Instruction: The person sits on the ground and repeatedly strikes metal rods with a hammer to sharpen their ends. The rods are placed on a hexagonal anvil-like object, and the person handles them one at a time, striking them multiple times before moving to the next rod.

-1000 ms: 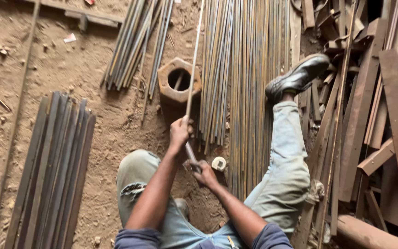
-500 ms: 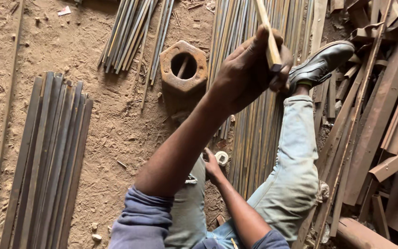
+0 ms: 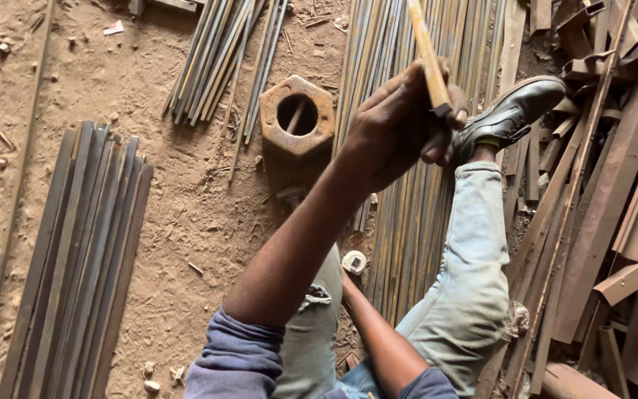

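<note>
- Left hand (image 3: 400, 122) is raised near the camera, fingers clamped round a thin yellowish metal rod (image 3: 426, 52) that runs up out of the picture.
- Right hand is hidden behind the left forearm, low between the knees; its grip cannot be told.
- The rod sits above the long rod bundle (image 3: 407, 185), beside the hexagonal steel block (image 3: 297, 122).
- Judgement: hold the rod firmly near its end and keep it clear of the black shoe (image 3: 511, 114).
</note>
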